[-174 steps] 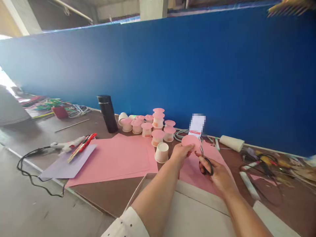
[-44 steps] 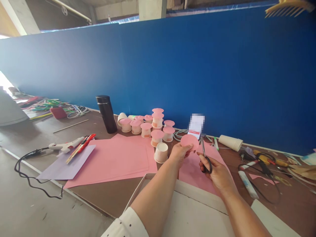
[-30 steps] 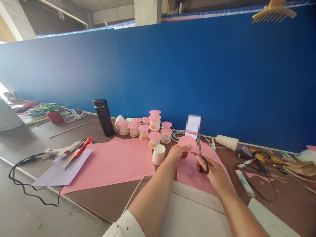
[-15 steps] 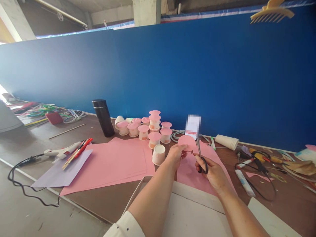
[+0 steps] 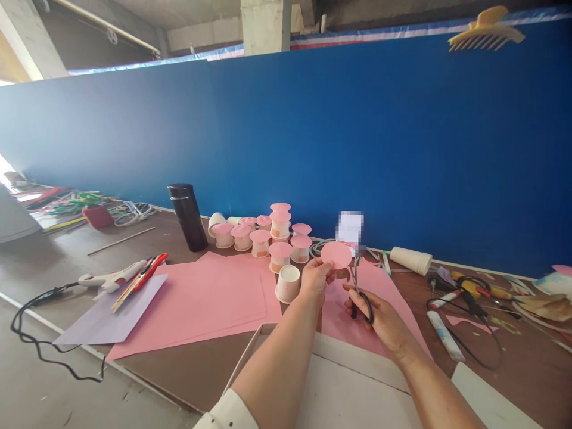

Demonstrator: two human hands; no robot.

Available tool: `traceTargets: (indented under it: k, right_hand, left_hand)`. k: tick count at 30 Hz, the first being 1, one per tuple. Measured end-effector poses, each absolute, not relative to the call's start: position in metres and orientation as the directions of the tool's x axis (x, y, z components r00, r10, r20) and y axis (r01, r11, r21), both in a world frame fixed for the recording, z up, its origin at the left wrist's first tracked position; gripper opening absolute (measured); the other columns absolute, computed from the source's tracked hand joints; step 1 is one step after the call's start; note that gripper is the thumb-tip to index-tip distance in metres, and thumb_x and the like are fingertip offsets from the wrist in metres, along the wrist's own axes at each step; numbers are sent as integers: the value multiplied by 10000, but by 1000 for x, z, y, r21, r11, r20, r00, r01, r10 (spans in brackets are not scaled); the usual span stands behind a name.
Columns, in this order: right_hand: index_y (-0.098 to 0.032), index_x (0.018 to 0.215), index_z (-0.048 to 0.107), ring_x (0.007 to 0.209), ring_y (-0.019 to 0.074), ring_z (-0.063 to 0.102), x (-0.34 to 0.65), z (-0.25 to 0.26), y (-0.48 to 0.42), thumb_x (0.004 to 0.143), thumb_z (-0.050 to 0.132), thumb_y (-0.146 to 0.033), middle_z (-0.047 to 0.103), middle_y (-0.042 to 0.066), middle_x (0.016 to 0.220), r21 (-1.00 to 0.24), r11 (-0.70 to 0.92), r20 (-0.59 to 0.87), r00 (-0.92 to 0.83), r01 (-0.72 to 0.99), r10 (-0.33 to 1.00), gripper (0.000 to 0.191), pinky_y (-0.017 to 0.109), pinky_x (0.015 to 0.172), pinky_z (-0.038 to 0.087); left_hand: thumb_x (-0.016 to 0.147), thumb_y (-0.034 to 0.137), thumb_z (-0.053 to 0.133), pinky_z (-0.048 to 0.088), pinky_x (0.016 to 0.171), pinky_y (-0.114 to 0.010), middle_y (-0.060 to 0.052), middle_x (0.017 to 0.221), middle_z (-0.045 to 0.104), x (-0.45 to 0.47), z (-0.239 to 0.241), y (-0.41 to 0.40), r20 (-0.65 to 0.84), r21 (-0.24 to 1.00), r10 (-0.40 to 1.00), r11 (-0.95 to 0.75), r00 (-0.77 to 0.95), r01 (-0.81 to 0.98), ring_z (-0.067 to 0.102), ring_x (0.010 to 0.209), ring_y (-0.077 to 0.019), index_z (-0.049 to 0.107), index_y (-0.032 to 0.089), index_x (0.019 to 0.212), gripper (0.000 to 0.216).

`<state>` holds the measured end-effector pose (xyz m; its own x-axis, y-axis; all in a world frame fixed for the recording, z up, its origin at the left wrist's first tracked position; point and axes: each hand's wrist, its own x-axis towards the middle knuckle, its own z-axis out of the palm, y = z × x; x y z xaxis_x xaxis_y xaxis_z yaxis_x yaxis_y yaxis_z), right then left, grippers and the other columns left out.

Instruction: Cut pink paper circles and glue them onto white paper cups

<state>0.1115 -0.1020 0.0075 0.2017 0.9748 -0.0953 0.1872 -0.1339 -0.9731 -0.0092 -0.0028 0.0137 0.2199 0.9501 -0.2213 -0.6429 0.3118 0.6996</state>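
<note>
My left hand pinches a round pink paper disc and holds it up above the table. My right hand grips black-handled scissors, whose blades point up at the disc's lower right edge. Under both hands lies a cut pink paper sheet. An upright white paper cup stands just left of my left hand. Behind it sits a cluster of upturned cups capped with pink discs.
A large pink sheet and a lilac sheet cover the table's left. A glue gun, a red cutter, a black flask and a lying cup stack are around. Cables and tools clutter the right. A white box is nearest me.
The disc has turned in my left hand and risen slightly, and the scissors have worked along its edge. My view has tilted up a little.
</note>
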Motion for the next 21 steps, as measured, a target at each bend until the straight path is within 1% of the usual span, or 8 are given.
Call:
traceTargets:
  k: [3,5,10,14,21]
  right_hand:
    - [-160,1193,699,737,186,567,108,8,-103,780,664,-602,651,20,725,-963,-123,-91,141,238,986,606,296,670,422]
    - [-149,1192,701,717,180,555,105,8,-103,766,680,-592,633,7,690,-963,-115,-86,127,243,988,615,299,690,424]
    - [-143,1182,707,689,165,531,104,5,-101,759,687,-588,606,-9,680,-969,-109,-78,147,221,986,615,285,662,412]
    - [-150,1175,712,665,165,520,105,2,-100,749,697,-584,595,-10,677,-973,-98,-66,157,209,985,609,284,634,408]
    - [-180,1021,762,650,163,501,103,5,-102,757,676,-591,586,-6,662,-969,-75,-38,159,236,987,496,277,610,401]
  left_hand:
    - [696,125,748,458,622,-197,-15,652,623,-9,15,-4,-217,681,949,315,229,-661,569,568,-68,571,136,733,181]
    - [711,118,737,456,616,-189,-10,636,612,-9,16,-5,-215,672,945,326,245,-665,567,558,-61,566,133,718,172]
    - [705,110,749,449,601,-182,-14,657,623,-8,15,-8,-219,653,934,356,283,-668,567,561,-59,581,129,733,171]
    - [696,122,774,446,605,-182,-3,633,600,-5,12,-9,-218,640,928,371,303,-673,561,565,-60,576,130,717,200]
    - [725,92,744,448,610,-180,-13,650,616,-2,13,-11,-255,615,918,396,303,-682,581,578,-66,572,131,720,177]
